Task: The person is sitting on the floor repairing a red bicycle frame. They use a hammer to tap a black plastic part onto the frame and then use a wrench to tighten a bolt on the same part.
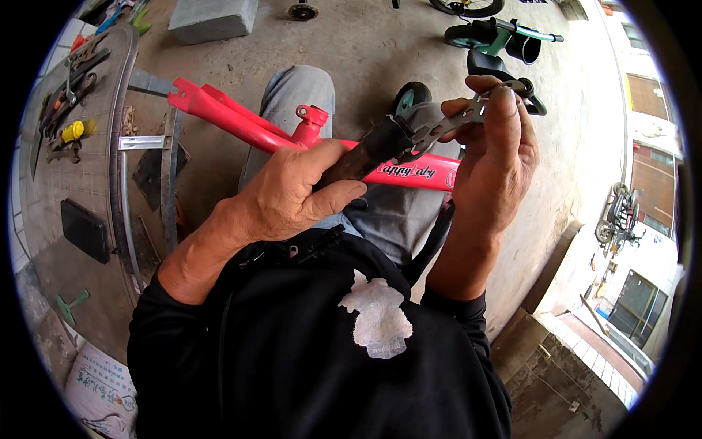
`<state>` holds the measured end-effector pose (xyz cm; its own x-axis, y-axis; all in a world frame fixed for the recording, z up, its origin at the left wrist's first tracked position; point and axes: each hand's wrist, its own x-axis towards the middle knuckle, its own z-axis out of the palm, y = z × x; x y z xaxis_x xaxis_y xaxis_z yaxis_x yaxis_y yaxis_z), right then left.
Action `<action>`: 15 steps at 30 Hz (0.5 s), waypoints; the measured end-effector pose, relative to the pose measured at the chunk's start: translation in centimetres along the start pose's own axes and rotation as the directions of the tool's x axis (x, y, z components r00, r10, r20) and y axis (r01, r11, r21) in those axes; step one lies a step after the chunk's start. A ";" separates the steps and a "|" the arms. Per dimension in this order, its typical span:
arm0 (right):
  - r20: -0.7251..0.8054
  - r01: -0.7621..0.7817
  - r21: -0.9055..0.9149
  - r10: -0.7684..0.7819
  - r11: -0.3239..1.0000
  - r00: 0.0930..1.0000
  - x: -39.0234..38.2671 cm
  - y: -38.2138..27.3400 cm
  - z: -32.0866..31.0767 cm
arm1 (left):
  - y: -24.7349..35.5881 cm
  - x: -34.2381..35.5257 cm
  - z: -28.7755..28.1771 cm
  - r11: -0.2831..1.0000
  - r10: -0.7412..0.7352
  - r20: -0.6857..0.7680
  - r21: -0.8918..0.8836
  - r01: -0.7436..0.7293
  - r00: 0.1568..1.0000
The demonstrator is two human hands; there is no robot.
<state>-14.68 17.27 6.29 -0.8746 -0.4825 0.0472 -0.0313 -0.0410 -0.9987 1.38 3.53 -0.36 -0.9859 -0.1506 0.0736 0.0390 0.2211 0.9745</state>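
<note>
A pink bicycle frame [241,117] lies across my lap, with a clamp collar on its seat tube [310,121]. My left hand [289,186] wraps round the dark handle [349,167] of a tool above the frame. A black collar [385,140] joins that handle to a grey metal strip [431,134] with holes in it. My right hand [497,143] is raised, pinching the far end of the strip between thumb and fingers. What kind of tool this is I cannot tell.
On the left, a worn table [102,219] carries pliers and other hand tools [71,91], a yellow object [73,132] and a black flat case [84,230]. A concrete block [212,18] stands ahead. Small bicycle parts with wheels [468,35] lie at the far right.
</note>
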 end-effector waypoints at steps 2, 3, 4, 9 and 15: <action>0.026 -0.129 0.088 0.127 0.988 0.992 0.9 0.7 -0.8 | 0.3 0.1 -0.1 0.998 0.044 0.012 0.034 -0.045 0.999; 0.050 -0.205 0.152 0.199 0.967 0.979 1.3 1.4 -1.3 | 0.6 0.0 0.0 0.999 0.037 0.012 0.025 -0.037 0.999; 0.078 -0.279 0.215 0.268 0.936 0.960 1.6 2.2 -1.7 | 0.8 0.1 0.0 0.999 0.029 0.012 0.018 -0.030 0.999; 0.230 -0.558 0.417 0.511 0.718 0.828 1.8 6.0 -1.4 | 0.8 0.4 0.3 0.997 0.083 -0.003 -0.011 -0.083 0.997; 0.035 -0.375 0.200 0.376 0.905 0.926 1.5 7.5 0.2 | 0.8 0.3 0.1 0.967 -0.082 0.003 -0.240 0.080 0.997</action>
<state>-16.13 16.11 -1.12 -0.8046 -0.4932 -0.3308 0.3964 -0.0312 -0.9176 1.10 3.72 0.47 -0.9863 -0.1650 -0.0071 -0.0023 -0.0293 0.9996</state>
